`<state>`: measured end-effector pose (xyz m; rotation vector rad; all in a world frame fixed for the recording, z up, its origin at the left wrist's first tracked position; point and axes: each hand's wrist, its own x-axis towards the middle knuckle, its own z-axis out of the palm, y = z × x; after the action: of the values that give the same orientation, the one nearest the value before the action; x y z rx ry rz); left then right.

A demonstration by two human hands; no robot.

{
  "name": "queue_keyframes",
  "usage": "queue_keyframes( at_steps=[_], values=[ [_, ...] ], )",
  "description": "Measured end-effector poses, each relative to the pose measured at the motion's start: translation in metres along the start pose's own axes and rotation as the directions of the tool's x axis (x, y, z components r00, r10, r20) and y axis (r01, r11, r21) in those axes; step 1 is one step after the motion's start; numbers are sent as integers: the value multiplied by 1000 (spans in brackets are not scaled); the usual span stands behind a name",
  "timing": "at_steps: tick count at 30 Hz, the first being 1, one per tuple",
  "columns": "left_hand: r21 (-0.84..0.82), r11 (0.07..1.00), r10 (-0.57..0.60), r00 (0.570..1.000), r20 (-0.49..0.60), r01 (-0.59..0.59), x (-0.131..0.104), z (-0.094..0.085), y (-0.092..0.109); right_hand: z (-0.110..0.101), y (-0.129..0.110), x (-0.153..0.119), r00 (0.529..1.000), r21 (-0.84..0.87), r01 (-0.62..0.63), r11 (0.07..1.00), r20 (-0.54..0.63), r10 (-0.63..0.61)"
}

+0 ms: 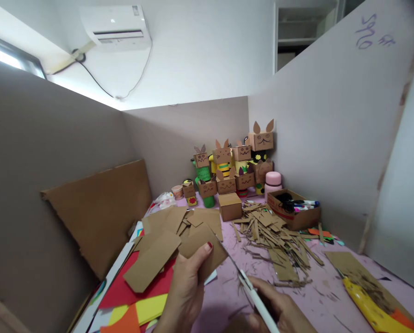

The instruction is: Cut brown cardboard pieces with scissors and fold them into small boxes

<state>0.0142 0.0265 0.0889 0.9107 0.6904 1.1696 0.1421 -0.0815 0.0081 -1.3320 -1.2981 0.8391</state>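
A small brown cardboard piece (pixel 207 252) is held in my left hand (pixel 190 277), the thumb pressed on its face. My right hand (pixel 276 305) is closed round the white handle of a tool (pixel 253 293), seemingly scissors. Its thin metal blade slants up and left along the right edge of the cardboard. The lower part of my right hand is cut off by the frame. Just left of my left hand lies a rounded cardboard strip (pixel 153 263) on red paper (pixel 123 286).
Cardboard scraps (pixel 272 231) are heaped right of centre. Behind stand cardboard animal figures (pixel 225 185), a cardboard box (pixel 230 208), a pink bottle (pixel 273 181) and a box of markers (pixel 295 217). A yellow glue gun (pixel 366 300) lies at the right; partitions enclose the table.
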Motion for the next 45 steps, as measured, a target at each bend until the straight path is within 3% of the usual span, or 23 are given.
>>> queue_keyframes(
  at_steps=[8,15,25,33,38,45],
  values=[
    [14,1000,-5,999,32,5,1,-1,1,0,4,-2,1000,-95,-13,995,-28,10],
    [-14,999,-44,999,4,44,1,-4,0,-2,7,-4,996,-197,37,980,-74,-53],
    [-12,998,-58,998,-15,58,3,-1,0,-2,-3,-3,996,-133,31,991,-73,-41],
    [-16,999,-47,998,46,47,-1,-1,-1,0,-9,-3,1000,-44,-16,999,-24,15],
    [-61,997,-45,996,82,50,-9,4,-4,0,-7,-4,995,-66,34,997,-91,-40],
    [-24,995,-92,994,52,93,-8,5,-5,-2,-10,-4,997,-93,29,995,-71,-35]
  ],
)
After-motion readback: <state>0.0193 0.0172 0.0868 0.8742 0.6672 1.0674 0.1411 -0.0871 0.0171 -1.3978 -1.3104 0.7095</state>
